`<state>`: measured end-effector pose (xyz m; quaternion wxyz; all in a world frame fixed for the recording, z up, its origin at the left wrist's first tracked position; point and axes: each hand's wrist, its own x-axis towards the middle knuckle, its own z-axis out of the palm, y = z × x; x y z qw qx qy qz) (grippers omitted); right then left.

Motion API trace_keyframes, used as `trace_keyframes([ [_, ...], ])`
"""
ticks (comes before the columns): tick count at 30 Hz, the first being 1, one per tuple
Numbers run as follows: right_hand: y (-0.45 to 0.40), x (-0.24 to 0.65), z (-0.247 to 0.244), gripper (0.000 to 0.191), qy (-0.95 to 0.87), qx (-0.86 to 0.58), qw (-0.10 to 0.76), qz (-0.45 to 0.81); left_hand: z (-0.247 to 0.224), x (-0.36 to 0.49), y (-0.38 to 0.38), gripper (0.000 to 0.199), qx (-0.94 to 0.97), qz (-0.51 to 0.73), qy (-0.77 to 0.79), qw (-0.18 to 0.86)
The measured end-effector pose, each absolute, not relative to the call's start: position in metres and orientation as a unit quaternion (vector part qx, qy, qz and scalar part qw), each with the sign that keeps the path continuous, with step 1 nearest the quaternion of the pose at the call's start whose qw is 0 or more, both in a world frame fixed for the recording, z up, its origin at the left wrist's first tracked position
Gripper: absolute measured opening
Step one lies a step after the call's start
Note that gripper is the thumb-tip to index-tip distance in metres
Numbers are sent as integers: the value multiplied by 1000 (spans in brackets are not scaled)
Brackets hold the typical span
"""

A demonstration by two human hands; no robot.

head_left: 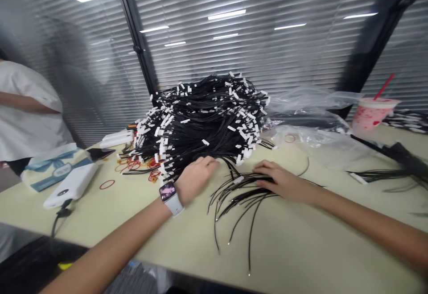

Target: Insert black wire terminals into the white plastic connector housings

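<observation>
My left hand (197, 177), wearing a smartwatch (170, 196) on its wrist, is at the front edge of a large heap of black cables (207, 126) with white connectors. Its fingers point right, loosely bent, with no cable visible in them. To its right, my right hand (281, 180) is closed over a small bunch of black cables (244, 191) on the table. Their thin loose ends fan out toward the front edge. A white connector (238, 180) lies on this bunch, between my two hands. My palms and the undersides of my fingers are hidden.
Red rubber bands (107, 184) lie left of the heap, near a white power bank (72, 187) and a tissue pack (55, 169). Clear plastic bags (321, 138), a pink cup (372, 115) and more black cables (377, 175) are at right. A person (26, 106) stands at left.
</observation>
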<state>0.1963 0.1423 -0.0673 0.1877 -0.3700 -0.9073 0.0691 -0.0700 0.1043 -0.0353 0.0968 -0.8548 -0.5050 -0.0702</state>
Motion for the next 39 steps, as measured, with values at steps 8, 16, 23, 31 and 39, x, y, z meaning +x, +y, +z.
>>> trace_keyframes([
  [8, 115, 231, -68, 23, -906, -329, 207, 167, -47, -39, 134, 33, -912, -18, -391, 122],
  [16, 118, 249, -77, 26, -900, -329, 225, 177, -45, -31, 143, 21, -886, -21, -431, 168],
  [23, 126, 226, -76, 35, -900, -338, 221, 163, -51, -11, 166, 15, -856, -42, -486, 169],
  [31, 114, 237, -69, 38, -895, -343, 190, 214, -44, -31, 159, 17, -874, -65, -474, 88],
  [39, 95, 206, -80, 18, -866, -413, 232, 159, -33, -16, 65, 38, -867, -125, -482, -33],
])
